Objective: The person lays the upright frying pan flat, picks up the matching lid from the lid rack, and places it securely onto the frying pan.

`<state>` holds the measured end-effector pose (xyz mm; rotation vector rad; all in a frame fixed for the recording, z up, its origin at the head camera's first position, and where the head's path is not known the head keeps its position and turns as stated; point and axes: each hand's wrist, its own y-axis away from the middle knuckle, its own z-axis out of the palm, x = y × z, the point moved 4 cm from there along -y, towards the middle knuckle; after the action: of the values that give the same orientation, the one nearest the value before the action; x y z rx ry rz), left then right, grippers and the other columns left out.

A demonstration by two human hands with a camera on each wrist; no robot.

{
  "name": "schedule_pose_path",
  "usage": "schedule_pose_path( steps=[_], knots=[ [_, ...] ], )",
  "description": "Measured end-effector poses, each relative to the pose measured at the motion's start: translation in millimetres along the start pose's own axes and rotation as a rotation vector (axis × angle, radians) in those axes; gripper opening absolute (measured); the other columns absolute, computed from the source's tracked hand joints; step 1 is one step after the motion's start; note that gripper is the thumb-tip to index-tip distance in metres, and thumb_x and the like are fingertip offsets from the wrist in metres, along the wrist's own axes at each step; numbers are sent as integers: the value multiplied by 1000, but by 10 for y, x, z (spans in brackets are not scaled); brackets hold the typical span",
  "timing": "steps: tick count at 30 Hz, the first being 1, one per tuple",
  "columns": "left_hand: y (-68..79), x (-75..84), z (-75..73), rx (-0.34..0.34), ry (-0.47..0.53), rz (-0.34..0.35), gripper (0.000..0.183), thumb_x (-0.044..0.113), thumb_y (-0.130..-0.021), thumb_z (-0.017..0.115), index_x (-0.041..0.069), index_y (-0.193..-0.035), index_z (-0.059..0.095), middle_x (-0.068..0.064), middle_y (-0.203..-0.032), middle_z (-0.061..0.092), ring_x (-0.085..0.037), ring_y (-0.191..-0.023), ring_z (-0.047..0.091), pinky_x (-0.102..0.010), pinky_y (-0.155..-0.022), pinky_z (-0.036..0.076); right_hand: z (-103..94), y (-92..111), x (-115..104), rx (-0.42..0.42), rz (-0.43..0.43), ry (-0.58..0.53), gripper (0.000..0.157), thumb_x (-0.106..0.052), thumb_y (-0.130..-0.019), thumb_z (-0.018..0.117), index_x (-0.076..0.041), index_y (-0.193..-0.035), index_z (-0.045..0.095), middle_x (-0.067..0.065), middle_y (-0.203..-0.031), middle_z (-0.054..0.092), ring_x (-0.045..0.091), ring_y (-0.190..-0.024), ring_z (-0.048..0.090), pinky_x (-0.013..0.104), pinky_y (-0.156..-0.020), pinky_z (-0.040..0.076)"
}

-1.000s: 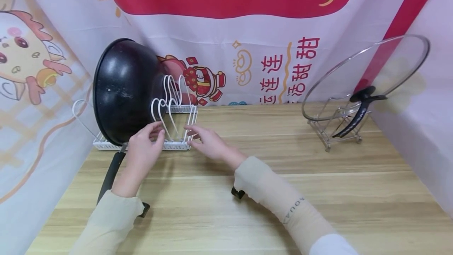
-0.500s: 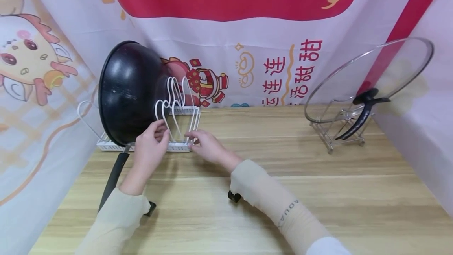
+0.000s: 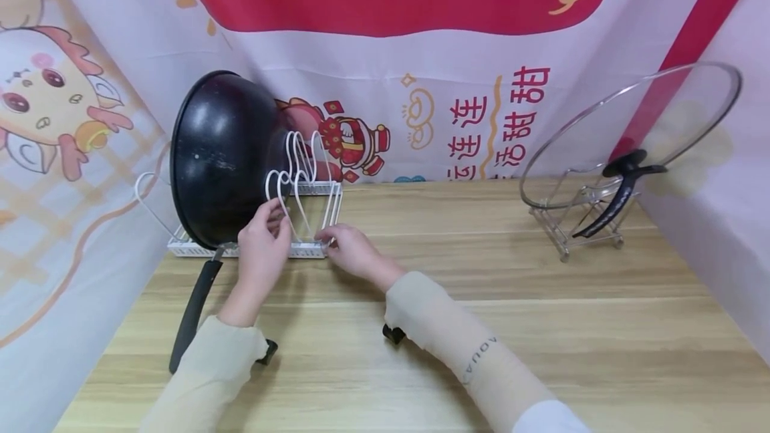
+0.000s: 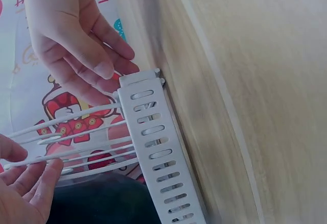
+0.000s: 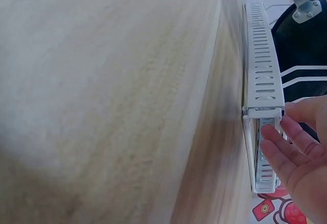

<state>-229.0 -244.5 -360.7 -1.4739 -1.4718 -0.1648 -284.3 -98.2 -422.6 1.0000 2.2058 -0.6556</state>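
Observation:
A white pan rack (image 3: 308,250) with heart-shaped wire dividers (image 3: 296,200) stands at the left of the table. A black wok (image 3: 222,152) rests on its side in the rack, its handle (image 3: 195,313) pointing toward me. My left hand (image 3: 263,239) pinches a wire divider beside the wok; in the left wrist view the wire runs between thumb and fingers (image 4: 43,183). At the rack's right end, my right hand (image 3: 351,249) holds the end divider near its base. The right wrist view has that thumb and fingers (image 5: 278,155) around the rail's corner.
A glass lid (image 3: 577,146) with a black handle (image 3: 616,202) leans in a small metal wire stand (image 3: 562,236) at the far right. Printed cloth (image 3: 373,59) hangs behind and along both sides of the wooden table (image 3: 481,272).
My right hand's fingers have closed in on the rack's end divider. The left hand stays at its divider, and the head view has shifted slightly. The wok and lid have not moved.

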Motion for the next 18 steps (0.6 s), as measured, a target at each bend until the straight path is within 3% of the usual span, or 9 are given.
schedule_pose_path(
  steps=[3, 7, 10, 15, 18],
  knots=[
    [-12, -22, 5, 30, 27, -4, 27, -4, -97, 60, -6, -123, 66, -22, -108, 73, -33, -93, 73, -3, -74, 42, 26, -29, 5, 20, 1, 3, 28, 4, -93, 68, -1, -121, 70, 12, -117, 70, 24, -106, 67, 23, -92, 52],
    [-22, -28, 43, 61, 39, -15, 23, -3, -98, 60, -6, -119, 67, -22, -107, 74, -32, -92, 73, -3, -73, 41, 39, -42, 11, 28, 25, 13, 28, 4, -93, 69, -2, -120, 70, 12, -117, 69, 22, -105, 67, 24, -92, 53],
    [-15, -32, 58, 84, 22, -33, 21, -3, -98, 61, -5, -118, 67, -20, -107, 74, -31, -92, 72, -8, -73, 44, 51, -50, -6, 19, 35, 37, 29, 3, -93, 70, -4, -122, 70, 11, -116, 68, 22, -104, 65, 24, -92, 53],
    [3, -17, 67, 97, 15, -35, 21, -4, -98, 61, -5, -119, 67, -20, -106, 73, -31, -95, 72, -29, -80, 54, 53, -65, -42, 11, 40, 40, 29, 4, -93, 70, -4, -121, 71, 13, -112, 67, 23, -102, 65, 28, -90, 53],
    [9, -7, 75, 100, 18, -31, 22, -5, -98, 61, -5, -119, 66, -21, -106, 73, -32, -95, 72, -29, -80, 54, 46, -81, -51, 19, 38, 44, 27, 5, -92, 69, -4, -117, 72, 13, -108, 68, 24, -100, 65, 29, -89, 53]
  ],
)
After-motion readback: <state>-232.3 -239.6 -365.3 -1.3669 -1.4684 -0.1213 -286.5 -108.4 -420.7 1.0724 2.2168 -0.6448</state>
